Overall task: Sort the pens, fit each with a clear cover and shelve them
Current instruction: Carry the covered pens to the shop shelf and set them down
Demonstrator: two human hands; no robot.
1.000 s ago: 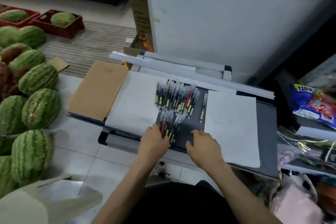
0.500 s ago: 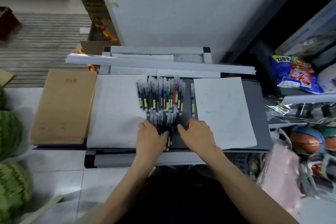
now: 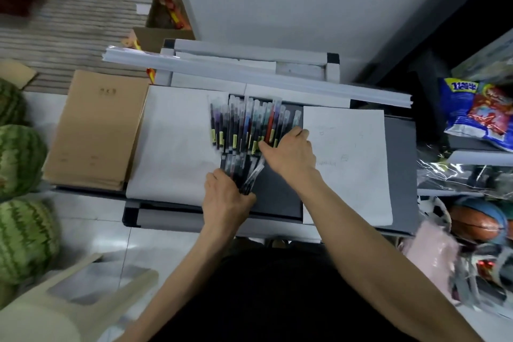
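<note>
1. 2 groups of slim pens [image 3: 251, 130] on a flat dark grey worktop [image 3: 277, 203]: an upper row [image 3: 244, 119] fanned out side by side, and a lower bunch [image 3: 238, 172] just beneath it, overlapping the upper row's near ends.
2. Mostly dark barrels, some blue and teal, 1 red pen [image 3: 270, 122] towards the right of the upper row; small yellow labels near that row's lower ends; clear casing showing at the far ends, finer detail blurred.
3. Left grip [image 3: 224, 200] at the near end of the lower bunch, fingers curled round it and thumb against its right side, holding that bunch.
4. Right grip [image 3: 291, 153] laid over the lower right part of the upper row, thumb stretched left across the labels, fingers bent over the rightmost pens; clamped on a pen or merely pressing, cannot tell.
5. 2 white paper sheets flat on the worktop: a left sheet [image 3: 172, 147] with its right edge under the leftmost pens, and a right sheet [image 3: 347, 175] with its left edge beside the right grip.
6. Stack of long white strips [image 3: 277, 78] across the far side of the worktop, beyond the pens.
7. Stack of brown kraft-paper booklets [image 3: 97, 130] just left of the left sheet.
8. Several striped green watermelons [image 3: 19, 158] at far left; a blue-and-red snack bag [image 3: 477, 116] at far right, with an orange basketball [image 3: 472, 225] lower down.
</note>
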